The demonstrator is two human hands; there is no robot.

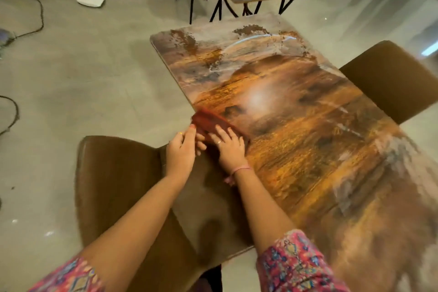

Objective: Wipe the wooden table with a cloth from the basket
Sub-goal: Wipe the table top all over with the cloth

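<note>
Patterned sleeves [294, 265] framed both forearms. Right hand [228, 147] pressed flat, fingers straight, on the red cloth [208, 122] at the surface's [296, 149] left edge; left hand [181, 150] pinched its corner. Overhanging cloth could probably slip off toward the chair [113, 185].

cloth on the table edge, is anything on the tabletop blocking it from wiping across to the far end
Nothing visible does. The red cloth lies under the right hand at the wooden table's left edge, and the tabletop beyond it shows only glare and smears.
</note>
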